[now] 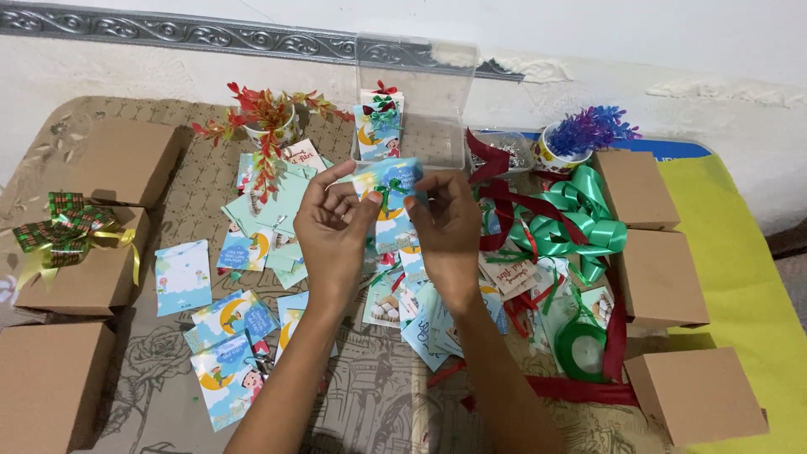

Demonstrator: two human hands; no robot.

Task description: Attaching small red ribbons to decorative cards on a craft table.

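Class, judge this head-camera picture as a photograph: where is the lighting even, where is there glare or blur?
Head view: light is soft and even, shadows faint beside the brown boxes; the clear plastic box shows pale sheen; left hand, right hand and small card look slightly soft; edges bend little.

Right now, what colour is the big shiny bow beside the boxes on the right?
Green: the bow shows clearly in the head view.
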